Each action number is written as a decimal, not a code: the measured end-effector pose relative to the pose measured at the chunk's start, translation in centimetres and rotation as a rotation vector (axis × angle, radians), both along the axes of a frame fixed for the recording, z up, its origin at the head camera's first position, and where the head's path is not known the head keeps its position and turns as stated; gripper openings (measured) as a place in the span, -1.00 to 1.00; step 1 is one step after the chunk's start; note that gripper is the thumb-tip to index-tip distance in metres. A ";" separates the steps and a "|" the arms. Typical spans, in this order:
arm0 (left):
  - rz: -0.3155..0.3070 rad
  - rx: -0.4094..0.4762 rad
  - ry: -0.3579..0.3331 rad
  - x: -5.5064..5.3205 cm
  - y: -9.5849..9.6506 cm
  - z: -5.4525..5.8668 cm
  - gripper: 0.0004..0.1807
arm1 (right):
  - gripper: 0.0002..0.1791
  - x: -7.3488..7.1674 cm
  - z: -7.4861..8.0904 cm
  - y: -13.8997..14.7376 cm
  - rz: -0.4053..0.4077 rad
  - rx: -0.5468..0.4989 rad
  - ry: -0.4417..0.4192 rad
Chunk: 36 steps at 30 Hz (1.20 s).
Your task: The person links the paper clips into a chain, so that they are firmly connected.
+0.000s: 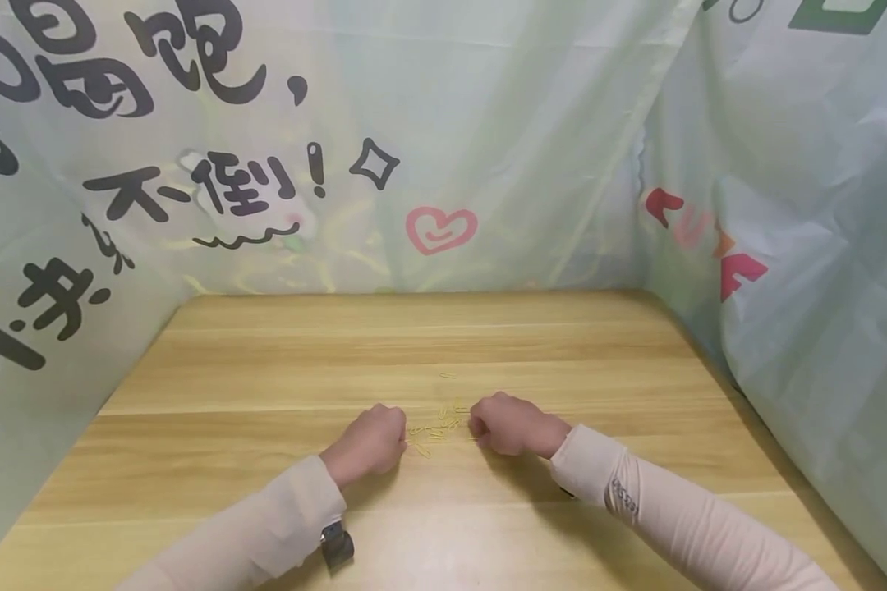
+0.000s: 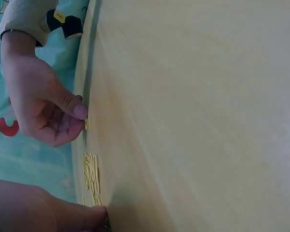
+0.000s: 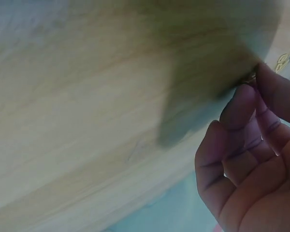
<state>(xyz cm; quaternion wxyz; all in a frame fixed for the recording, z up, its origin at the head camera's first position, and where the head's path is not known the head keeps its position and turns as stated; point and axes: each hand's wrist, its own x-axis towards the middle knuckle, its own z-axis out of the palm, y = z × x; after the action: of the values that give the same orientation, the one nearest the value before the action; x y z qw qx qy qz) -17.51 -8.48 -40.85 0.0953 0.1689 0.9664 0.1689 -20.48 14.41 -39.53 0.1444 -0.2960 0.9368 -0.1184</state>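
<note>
A loose pile of gold clips (image 1: 438, 428) lies mid-table (image 1: 266, 369), spread left to right between the hands; single clips point various ways. The left hand (image 1: 369, 443) and right hand (image 1: 513, 424) curl at the pile's ends, each pinching at a clip. Bare wood lies all round, the edges well off.
</note>
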 end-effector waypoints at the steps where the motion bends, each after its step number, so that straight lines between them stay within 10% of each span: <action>1: 0.001 -0.006 -0.015 0.0 0.0 0.0 -0.72 | -0.66 0.1 0.0 0.0 0.002 0.003 -0.004; 9: -0.080 0.246 0.003 -0.3 -0.8 0.4 -0.79 | -0.56 0.6 0.1 -0.3 0.020 0.091 -0.028; 19: -0.101 0.642 0.017 -0.4 -1.6 5.0 -0.97 | -0.69 0.7 0.3 -0.1 0.062 -0.024 -0.037; 27: -0.139 0.704 0.083 0.1 -1.6 7.1 -0.88 | -0.71 -0.3 1.5 1.5 0.132 -0.214 -0.012; 36: -0.130 0.724 0.099 0.7 -1.1 7.9 -0.92 | -0.92 -0.5 6.3 2.0 0.075 -0.507 -0.006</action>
<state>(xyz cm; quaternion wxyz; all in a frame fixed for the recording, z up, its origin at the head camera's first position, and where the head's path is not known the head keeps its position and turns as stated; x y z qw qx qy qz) -16.80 -9.55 -32.94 -0.0069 0.2608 0.8346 0.4851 -20.99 16.44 -33.23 0.0727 -0.3569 0.8651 -0.3448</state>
